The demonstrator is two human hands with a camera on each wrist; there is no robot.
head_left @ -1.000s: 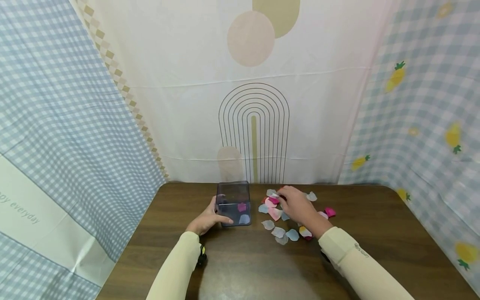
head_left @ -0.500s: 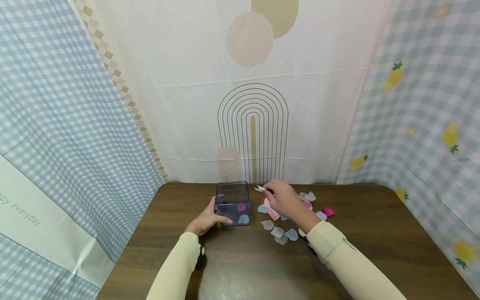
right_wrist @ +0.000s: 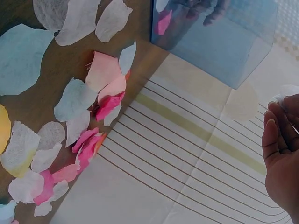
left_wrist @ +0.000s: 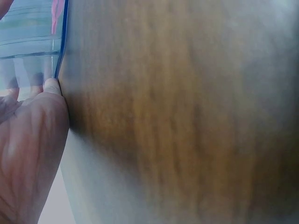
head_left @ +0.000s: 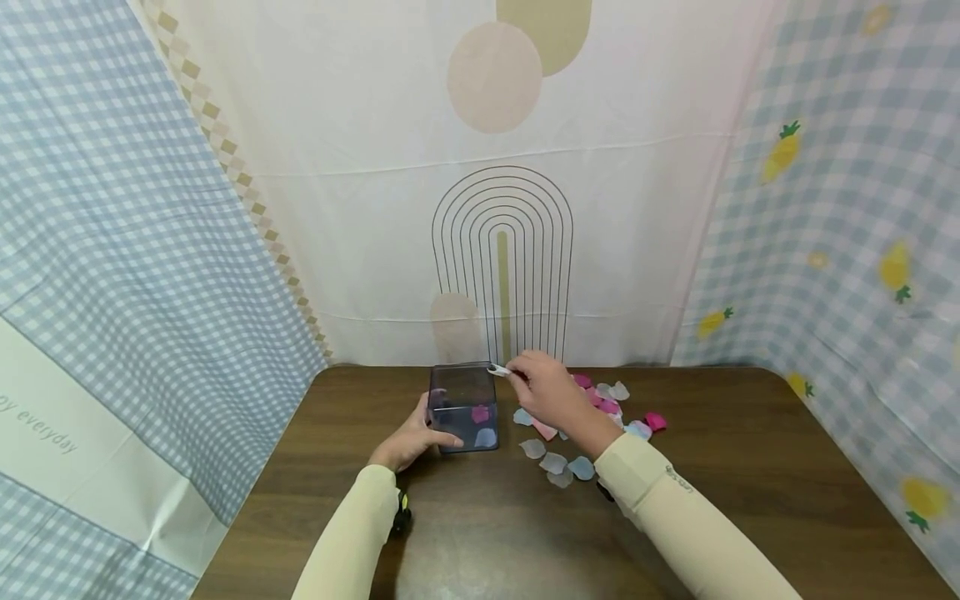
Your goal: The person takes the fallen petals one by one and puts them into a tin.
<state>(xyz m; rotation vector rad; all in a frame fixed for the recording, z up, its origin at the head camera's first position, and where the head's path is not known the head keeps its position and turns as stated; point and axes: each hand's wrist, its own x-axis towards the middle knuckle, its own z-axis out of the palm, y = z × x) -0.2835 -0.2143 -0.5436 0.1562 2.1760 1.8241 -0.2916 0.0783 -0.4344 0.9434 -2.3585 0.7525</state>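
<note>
A clear bluish plastic box [head_left: 448,392] stands near the table's back edge, with a pink petal [head_left: 480,414] and a pale blue petal [head_left: 486,437] showing through its front. My left hand [head_left: 412,442] grips its left side, thumb along the front and fingers behind. In the left wrist view, fingers show through the box wall [left_wrist: 23,39]. My right hand [head_left: 551,392] pinches a white fabric petal [head_left: 498,371] at the box's right rim, above table height. The right wrist view shows that petal [right_wrist: 284,93] between thumb and fingertips.
Loose petals in pink, white and pale blue lie right of the box, including a bright pink petal [head_left: 655,422] and a light blue petal [head_left: 581,468]. A yellow petal [right_wrist: 3,128] shows in the right wrist view. Behind the wooden table [head_left: 510,542] hangs a patterned cloth [head_left: 360,250].
My right hand has lifted from the loose petals and moved left to the box's rim with the white petal. The left hand and box have stayed in place.
</note>
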